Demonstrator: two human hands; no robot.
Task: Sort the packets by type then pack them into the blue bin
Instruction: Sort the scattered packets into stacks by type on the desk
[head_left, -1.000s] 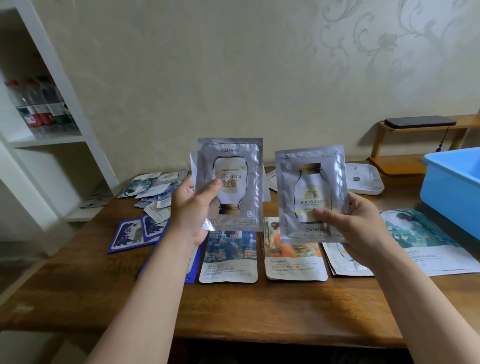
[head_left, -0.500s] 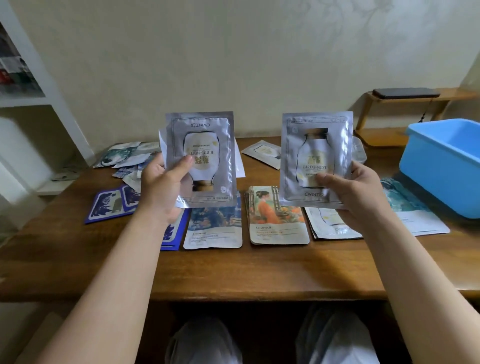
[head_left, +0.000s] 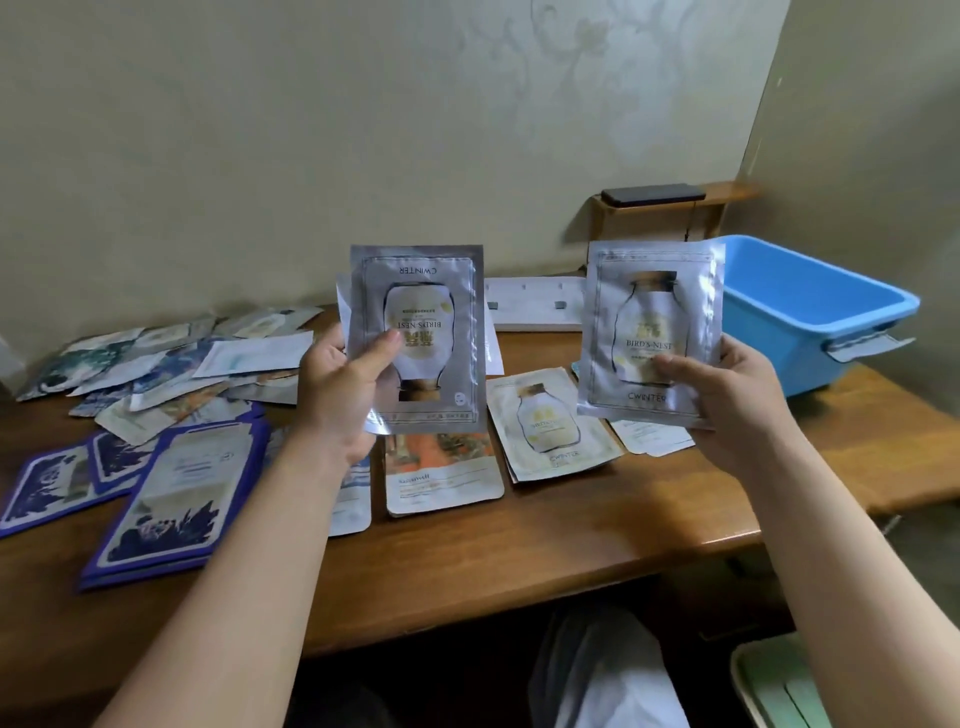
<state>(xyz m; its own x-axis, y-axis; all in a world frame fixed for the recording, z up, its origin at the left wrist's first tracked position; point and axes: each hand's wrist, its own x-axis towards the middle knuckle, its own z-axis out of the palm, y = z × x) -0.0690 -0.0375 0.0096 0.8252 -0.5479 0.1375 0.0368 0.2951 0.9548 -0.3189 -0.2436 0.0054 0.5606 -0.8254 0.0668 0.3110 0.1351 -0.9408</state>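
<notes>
Left hand (head_left: 337, 395) grips upside-down silver packet (head_left: 418, 338); right hand (head_left: 727, 395) grips matching packet (head_left: 652, 332) above worktop (head_left: 519, 545). Turn left one upright, lay both squarely on bottle pile (head_left: 553, 423). Bin (head_left: 810, 322) right.

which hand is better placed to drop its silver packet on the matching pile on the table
Right, probably. The right hand holds its silver packet upright, like the bird's-nest pile close by; the left hand holds the other packet upside down.
</notes>
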